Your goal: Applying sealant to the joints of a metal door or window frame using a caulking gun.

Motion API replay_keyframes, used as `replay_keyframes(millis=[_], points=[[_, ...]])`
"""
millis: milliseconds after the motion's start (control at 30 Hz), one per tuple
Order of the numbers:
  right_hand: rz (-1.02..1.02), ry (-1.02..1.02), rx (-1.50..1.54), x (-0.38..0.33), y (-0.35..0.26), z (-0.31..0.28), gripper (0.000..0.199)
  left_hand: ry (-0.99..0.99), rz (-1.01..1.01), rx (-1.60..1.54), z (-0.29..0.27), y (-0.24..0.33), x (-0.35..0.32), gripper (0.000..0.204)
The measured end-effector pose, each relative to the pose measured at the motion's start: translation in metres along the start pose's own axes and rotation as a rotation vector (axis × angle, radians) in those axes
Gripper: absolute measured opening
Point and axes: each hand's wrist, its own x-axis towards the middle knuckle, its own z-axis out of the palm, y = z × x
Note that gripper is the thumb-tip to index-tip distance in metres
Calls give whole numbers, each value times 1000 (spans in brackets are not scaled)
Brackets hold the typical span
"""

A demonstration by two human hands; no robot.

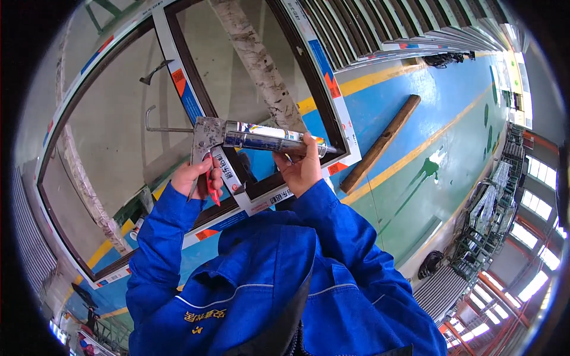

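A worn caulking gun (pixel 208 135) lies crosswise before me, its bent rod pointing left and its nozzle right. My left hand (pixel 191 177) is closed round its grip. Tucked in those same fingers is a slim red tool (pixel 212 188) with a pointed end, its exact kind unclear. The fingers of my right hand (pixel 301 169) wrap the front of the barrel from below. A sealant cartridge (pixel 267 130) with a printed label sits in the gun. Beneath it all stretches a large dark window frame (pixel 350 133) covered in white, blue and orange protective tape.
Wooden beams wrapped in pale, tattered material (pixel 252 53) pass under the frame. A dark metal handle (pixel 155 71) stands on its divider. To the right, a wooden bar (pixel 383 142) lies on the blue and green floor. Stacked metal profiles (pixel 380 26) fill the far side.
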Motion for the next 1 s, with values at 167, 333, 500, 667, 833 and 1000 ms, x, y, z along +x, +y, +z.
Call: replay_keyframes(millis=[167,333,500,667,833,1000], points=[[14,-3,4,2,1,-3,40,38,-6,23,3,0,-3,26],[15,-20,13,4,1,-5,39,45,21,68,6,0,-4,26],[32,-21,27,5,1,-6,37,47,20,66,9,0,-5,26],[40,-47,22,4,-2,-7,36,57,42,81,13,-1,-8,26],[57,-60,12,4,-3,-8,37,98,30,97,16,-1,-11,24],[95,-124,-7,2,-6,-11,38,108,59,110,19,-1,-14,25]])
